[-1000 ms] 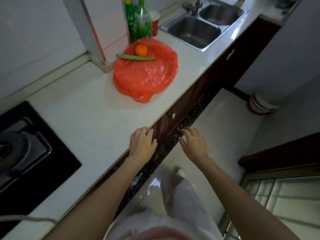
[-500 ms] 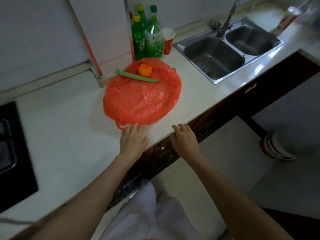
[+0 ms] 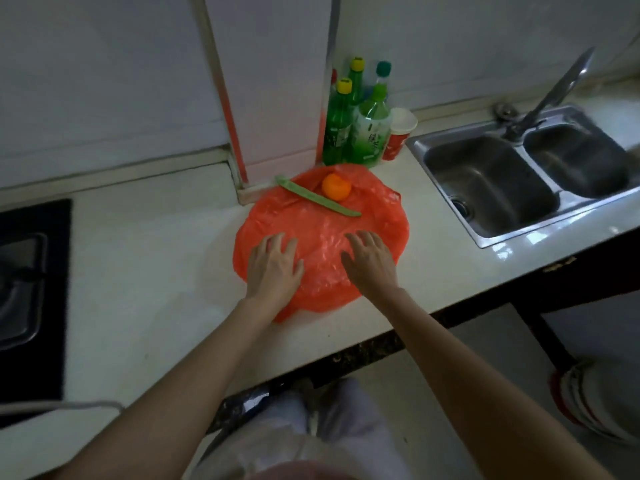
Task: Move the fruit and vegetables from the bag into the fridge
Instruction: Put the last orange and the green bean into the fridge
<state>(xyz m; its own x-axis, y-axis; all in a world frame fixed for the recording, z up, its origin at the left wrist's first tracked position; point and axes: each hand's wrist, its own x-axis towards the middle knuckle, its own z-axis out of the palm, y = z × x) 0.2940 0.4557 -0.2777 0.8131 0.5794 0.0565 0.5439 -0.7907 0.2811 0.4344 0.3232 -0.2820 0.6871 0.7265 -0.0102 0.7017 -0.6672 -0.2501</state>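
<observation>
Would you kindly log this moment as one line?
left hand: open over red bag | right hand: same | orange, green bean pod: on bag

One view only: a wide-angle camera worn on the head, facing forward and steeply down onto the table (image 3: 145, 271). Both forearms enter from the bottom edge and converge on the frame centre, where the left hand (image 3: 273, 268) and right hand (image 3: 370, 261) lie at arm's reach. The wall fills the upper part of the frame. The sink (image 3: 519, 188) occupies the right, the hob (image 3: 31, 292) the left edge. The floor appears at lower right. Straight edges bow toward the frame borders.
</observation>
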